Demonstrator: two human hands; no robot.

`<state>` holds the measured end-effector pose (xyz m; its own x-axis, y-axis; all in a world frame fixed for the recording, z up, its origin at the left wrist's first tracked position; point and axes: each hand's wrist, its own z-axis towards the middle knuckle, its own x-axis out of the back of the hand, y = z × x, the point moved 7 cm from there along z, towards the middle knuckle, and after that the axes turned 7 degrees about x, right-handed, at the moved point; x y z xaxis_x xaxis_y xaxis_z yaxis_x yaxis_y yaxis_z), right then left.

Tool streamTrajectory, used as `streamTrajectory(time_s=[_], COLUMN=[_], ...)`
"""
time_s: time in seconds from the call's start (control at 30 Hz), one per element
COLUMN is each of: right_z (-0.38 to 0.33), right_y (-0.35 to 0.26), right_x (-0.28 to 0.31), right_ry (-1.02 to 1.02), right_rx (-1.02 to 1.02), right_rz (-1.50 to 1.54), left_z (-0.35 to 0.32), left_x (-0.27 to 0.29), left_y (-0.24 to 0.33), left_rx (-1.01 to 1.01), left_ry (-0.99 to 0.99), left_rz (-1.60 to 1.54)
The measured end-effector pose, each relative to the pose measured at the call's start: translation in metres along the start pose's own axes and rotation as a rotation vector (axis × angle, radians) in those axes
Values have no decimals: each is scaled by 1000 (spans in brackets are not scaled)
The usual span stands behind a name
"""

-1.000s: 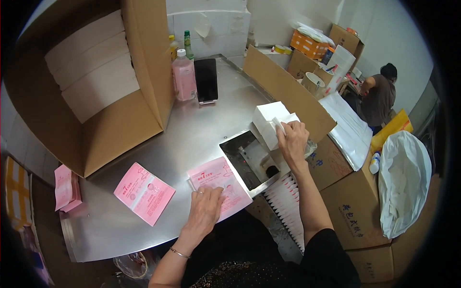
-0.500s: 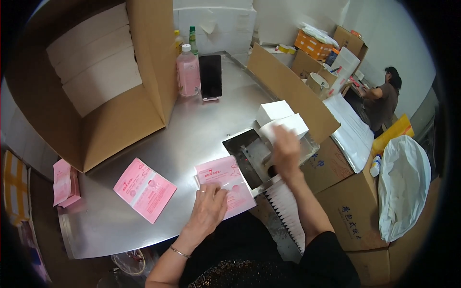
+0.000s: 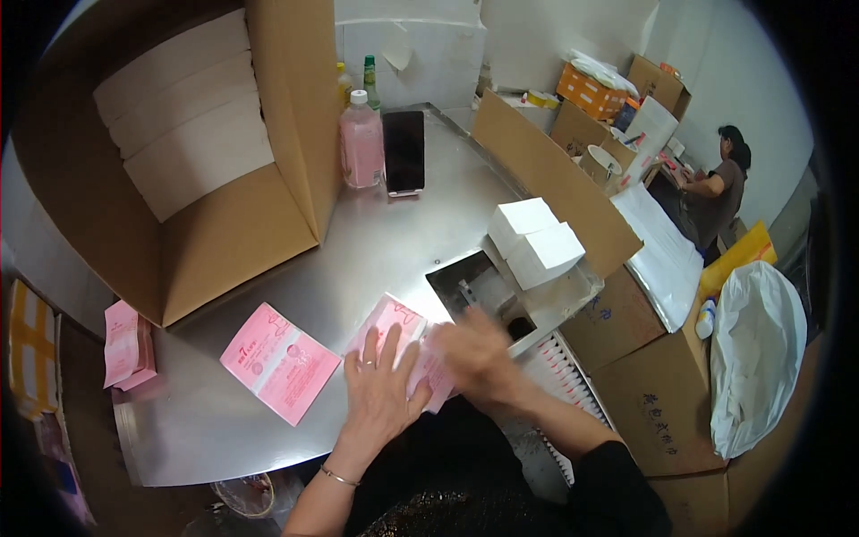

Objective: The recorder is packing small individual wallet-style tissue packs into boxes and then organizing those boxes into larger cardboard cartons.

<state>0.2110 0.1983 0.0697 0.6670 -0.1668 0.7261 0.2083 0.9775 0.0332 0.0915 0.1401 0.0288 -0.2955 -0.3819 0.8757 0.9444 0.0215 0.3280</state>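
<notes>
Low in the centre of the frame, your printed sheet [image 3: 394, 313] is pink; the second sheet [image 3: 300, 383] to its left is pink too, crossed by a pale band. Your top [image 3: 447, 447] is black, speckled with brownish glints. You have white blocks [image 3: 548, 255] right of centre and a brown carton [image 3: 237, 219] upper left.

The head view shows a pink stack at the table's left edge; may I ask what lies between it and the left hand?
In that view, pink paper with a pale band lies between the left hand and the stack, on the table.
</notes>
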Motion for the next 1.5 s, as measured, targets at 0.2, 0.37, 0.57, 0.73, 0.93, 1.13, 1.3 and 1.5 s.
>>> streamTrajectory(time_s=[0.2,0.37,0.57,0.73,0.93,1.13,1.3,1.5], right_z=[-34,-54,-63,-65,-57,-33,-14,-65], right_y=[137,157,158,169,148,-31,-1,112], right_x=[63,66,74,72,76,-11,-67,-90], right_ry=[-55,-5,155,47,156,-182,-348,-317], right_rx=[-456,-570,-581,-658,-467,128,-74,-587], right_rz=[-754,-560,-431,-410,-578,92,33,86], left_z=[4,6,3,4,1,-3,-2,-27], left_x=[-3,11,2,3,-5,11,9,33], left_y=[11,18,23,22,19,1,12,-12], left_rx=[113,12,-20,-2,-12,38,-24,58], left_ry=[-89,30,12,-57,-75,-123,-10,-55], left_rz=[19,135,230,86,-36,-175,-192,-199])
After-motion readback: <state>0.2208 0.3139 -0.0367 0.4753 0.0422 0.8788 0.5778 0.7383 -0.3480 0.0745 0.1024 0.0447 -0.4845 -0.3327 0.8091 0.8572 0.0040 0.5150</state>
